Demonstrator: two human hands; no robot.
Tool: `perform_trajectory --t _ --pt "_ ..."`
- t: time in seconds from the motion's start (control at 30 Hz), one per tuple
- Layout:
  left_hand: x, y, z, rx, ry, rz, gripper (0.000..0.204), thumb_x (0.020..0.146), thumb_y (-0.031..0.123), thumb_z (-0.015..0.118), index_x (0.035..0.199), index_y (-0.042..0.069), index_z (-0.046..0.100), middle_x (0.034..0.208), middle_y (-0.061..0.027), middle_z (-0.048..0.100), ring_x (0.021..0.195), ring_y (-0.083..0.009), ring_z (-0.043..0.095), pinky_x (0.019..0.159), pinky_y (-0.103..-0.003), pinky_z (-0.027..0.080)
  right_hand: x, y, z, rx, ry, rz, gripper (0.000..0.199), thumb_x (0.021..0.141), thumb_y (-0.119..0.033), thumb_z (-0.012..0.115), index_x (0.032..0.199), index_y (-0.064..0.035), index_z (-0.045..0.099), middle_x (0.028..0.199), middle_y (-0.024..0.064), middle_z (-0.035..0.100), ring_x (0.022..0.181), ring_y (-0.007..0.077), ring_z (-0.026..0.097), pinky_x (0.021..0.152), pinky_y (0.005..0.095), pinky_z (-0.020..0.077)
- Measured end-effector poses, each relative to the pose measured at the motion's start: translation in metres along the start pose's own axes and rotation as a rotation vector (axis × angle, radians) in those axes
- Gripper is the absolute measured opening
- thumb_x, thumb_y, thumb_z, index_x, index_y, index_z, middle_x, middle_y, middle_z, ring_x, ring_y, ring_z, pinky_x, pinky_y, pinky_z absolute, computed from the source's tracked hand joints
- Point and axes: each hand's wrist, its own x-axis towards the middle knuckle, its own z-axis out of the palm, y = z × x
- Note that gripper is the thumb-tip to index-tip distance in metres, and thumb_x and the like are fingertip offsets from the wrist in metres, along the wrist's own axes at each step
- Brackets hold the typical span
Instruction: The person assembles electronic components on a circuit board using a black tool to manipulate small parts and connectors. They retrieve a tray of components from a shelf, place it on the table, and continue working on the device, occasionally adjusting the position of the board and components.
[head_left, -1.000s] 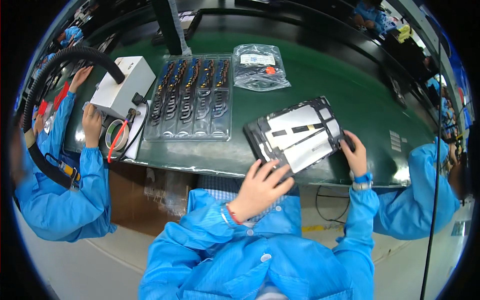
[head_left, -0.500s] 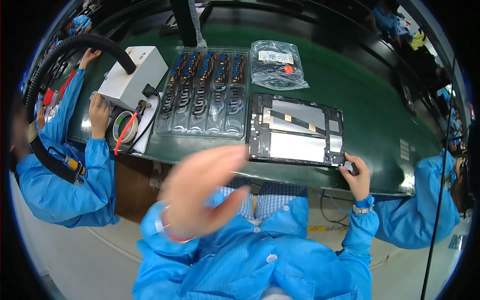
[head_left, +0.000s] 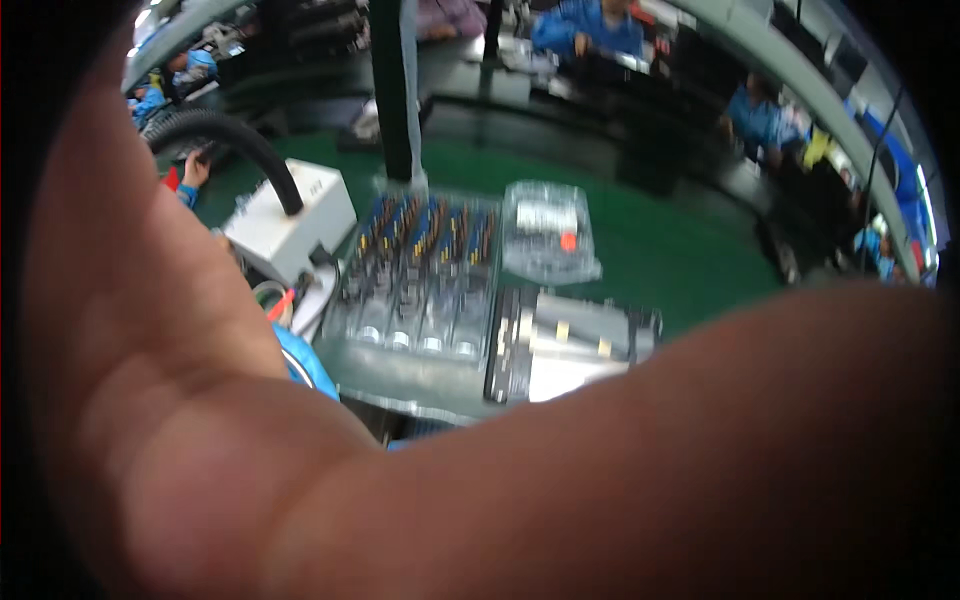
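Note:
Very close to the camera, my left hand point(head_left: 260, 480) fills the lower part and left side of the view, blurred. Two of its parts, apparently thumb and finger, stretch wide apart; their tips run out of sight, and nothing shows between them. Through the gap, an opened tablet housing point(head_left: 578, 345) with silver plates and a dark diagonal strip lies on the green bench. Its lower right is covered by the hand. My right hand is not visible.
Left of the tablet lies a clear tray point(head_left: 415, 345) of dark flex-cable parts. Behind it is a transparent plastic bag point(head_left: 548, 255) with a label and red dot. A white box point(head_left: 295, 220) with a black hose point(head_left: 235, 130) stands left. A dark post point(head_left: 395, 90) rises behind; a co-worker's hand point(head_left: 195, 168) is far left.
My left hand has risen right up to the camera and now blocks much of the view. The view has tilted upward, showing more background. My right hand is no longer seen at the tablet.

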Motion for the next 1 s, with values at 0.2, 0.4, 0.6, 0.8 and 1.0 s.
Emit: perform_trajectory --t 0.2,0.4,0.6,0.8,1.0 --pt "0.005 0.018 0.004 -0.053 0.045 0.083 0.053 0.076 0.012 0.059 0.122 0.000 0.036 0.120 -0.0230 0.041 0.108 -0.0354 0.045 0.084 -0.043 0.044 0.015 -0.018 0.000 0.013 -0.030 -0.073 0.031 0.057 0.009 0.056 0.086 -0.0011 0.062 0.087 0.0148 0.061 0.084 0.0299 0.059 0.074 0.0334 0.0477" --pt "0.014 0.036 0.000 -0.041 0.143 0.182 0.055 0.079 0.013 0.056 0.126 -0.002 0.030 0.123 -0.0258 0.036 0.112 -0.0389 0.041 0.087 -0.047 0.043 0.023 -0.032 0.006 0.108 -0.011 -0.040 0.014 0.072 -0.004 0.062 0.086 -0.0028 0.064 0.086 0.0134 0.061 0.079 0.0268 0.060 0.065 0.0317 0.0479" --pt "0.035 0.067 -0.008 -0.066 0.323 0.351 0.057 0.081 0.013 0.052 0.129 -0.004 0.025 0.126 -0.0286 0.032 0.116 -0.0423 0.037 0.089 -0.050 0.041 0.018 -0.028 0.001 0.063 -0.002 -0.118 0.013 0.072 -0.001 0.061 0.086 -0.0019 0.063 0.085 0.0128 0.061 0.079 0.0274 0.060 0.069 0.0332 0.0481" --pt "0.031 0.078 -0.013 0.442 0.562 0.688 0.055 0.083 0.009 0.048 0.130 -0.006 0.022 0.126 -0.0310 0.031 0.116 -0.0453 0.037 0.091 -0.055 0.038 0.024 -0.029 0.017 0.126 0.014 -0.101 0.019 0.070 0.002 0.060 0.087 -0.0036 0.064 0.082 0.0116 0.059 0.072 0.0221 0.058 0.060 0.0283 0.0449" --pt "-0.014 0.079 -0.020 0.551 0.194 1.054 0.036 0.078 -0.002 0.045 0.111 0.008 0.039 0.088 -0.0130 0.047 0.069 -0.0270 0.052 0.053 -0.035 0.041 0.019 -0.028 0.013 0.049 -0.053 -0.045 0.017 0.071 0.001 0.060 0.086 -0.0043 0.064 0.065 0.0081 0.052 0.054 0.0169 0.049 0.047 0.0270 0.0369"
